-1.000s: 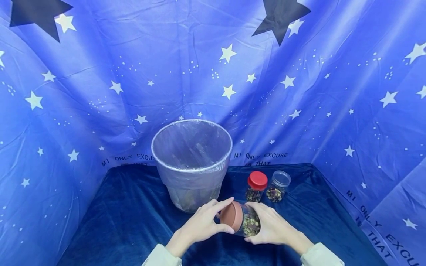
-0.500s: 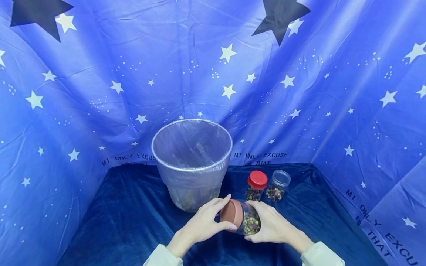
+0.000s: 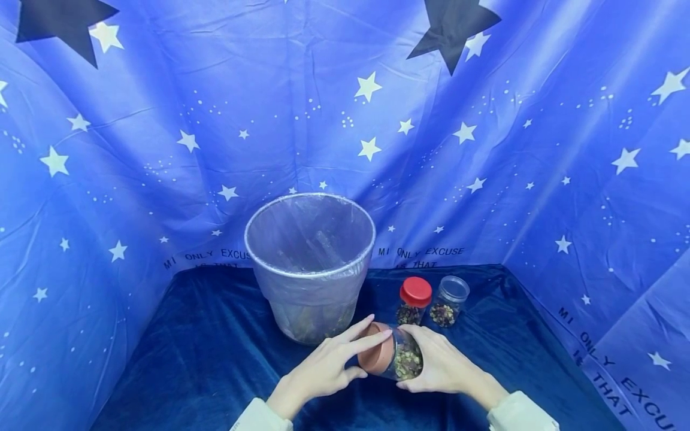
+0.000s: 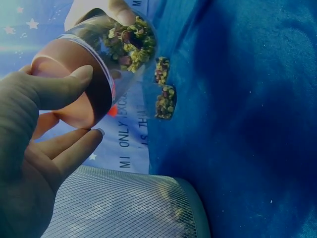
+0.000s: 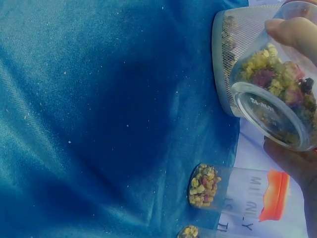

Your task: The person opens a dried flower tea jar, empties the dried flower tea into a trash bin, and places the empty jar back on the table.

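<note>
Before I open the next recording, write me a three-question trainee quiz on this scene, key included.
1. Which hand touches the brown lid?
2. True or false: in the head view, the red-lidded jar stands between the bin and the other standing jar.
3. What shows inside the held jar? (a) water (b) dried plant pieces (c) coins

Key: 1. The left hand; 2. True; 3. b

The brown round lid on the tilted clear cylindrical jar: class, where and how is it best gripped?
Best, probably, a grip around the curved side of the brown round lid, coming from the person's left: the clear cylindrical jar is tilted, lid facing that way, and the right hand holds its other end.
</note>
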The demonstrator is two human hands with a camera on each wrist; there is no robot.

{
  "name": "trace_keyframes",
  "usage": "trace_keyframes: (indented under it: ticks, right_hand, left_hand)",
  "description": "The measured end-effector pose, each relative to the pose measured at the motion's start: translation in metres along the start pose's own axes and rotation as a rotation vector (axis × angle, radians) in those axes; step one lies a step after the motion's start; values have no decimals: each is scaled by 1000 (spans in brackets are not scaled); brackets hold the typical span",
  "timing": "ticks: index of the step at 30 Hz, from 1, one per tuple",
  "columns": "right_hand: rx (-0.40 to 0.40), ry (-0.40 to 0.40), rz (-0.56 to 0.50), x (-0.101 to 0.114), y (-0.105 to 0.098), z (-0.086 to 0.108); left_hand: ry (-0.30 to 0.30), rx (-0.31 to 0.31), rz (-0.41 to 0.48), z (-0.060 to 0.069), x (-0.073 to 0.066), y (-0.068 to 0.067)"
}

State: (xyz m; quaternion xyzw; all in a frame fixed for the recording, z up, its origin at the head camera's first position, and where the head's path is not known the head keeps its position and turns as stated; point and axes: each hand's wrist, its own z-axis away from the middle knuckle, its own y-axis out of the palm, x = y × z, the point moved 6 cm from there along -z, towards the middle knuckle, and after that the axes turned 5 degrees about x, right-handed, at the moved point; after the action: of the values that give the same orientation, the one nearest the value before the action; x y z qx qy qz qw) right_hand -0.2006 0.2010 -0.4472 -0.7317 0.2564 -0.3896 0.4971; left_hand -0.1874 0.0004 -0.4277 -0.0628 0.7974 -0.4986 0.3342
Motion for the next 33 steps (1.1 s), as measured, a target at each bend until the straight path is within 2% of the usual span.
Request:
trace_keyframes:
  ticks: [5,11,19,23,28,30,33]
  right_hand:
    - [-9,-20,0,0,2,-1]
    - [-33,-38,6,1,0,-2]
    - [-31,-36,14,1,-1,-3]
    - [-8,-21,-1,0,1,-3]
    - [4,-10,-10,0,1,-3]
    - [5,-8,-8,0,1,-3]
    - [5,-2,-8,-1,1,-3]
  left_hand:
    - [10,-8,-17,-1,0,0]
    - [-33,28,-35,-3,4,2]
    - [-60,77,-30,-3,3,8]
    - [-138,95,15,-4,8,10]
    - [-276,91,144,-5,17,11]
    - [-311,76,181,-4,20,10]
    - [-331,48,199,-4,21,10]
